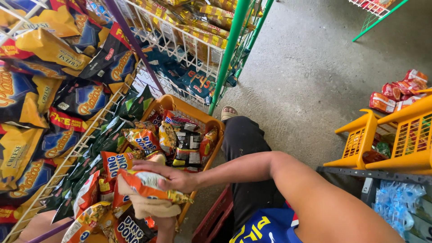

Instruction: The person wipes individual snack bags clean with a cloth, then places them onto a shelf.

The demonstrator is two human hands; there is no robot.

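Observation:
My right hand (pixel 173 177) lies flat on top of an orange and yellow snack packet (pixel 150 184), fingers stretched to the left. Beneath the packet my left hand (pixel 153 208) cups it from below, so the packet is pressed between both hands. They hover over an orange plastic basket (pixel 200 118) filled with several small snack packets (pixel 180 139). More orange packets (pixel 90 220) lie at the basket's near end.
A white wire rack (pixel 76 148) with yellow and blue chip bags (pixel 40 103) rises at left. A green rack post (pixel 229 49) stands behind the basket. Yellow baskets (pixel 396 144) sit at right, a red crate (pixel 211 220) below, and my leg in dark trousers (pixel 245 148) rests on concrete floor.

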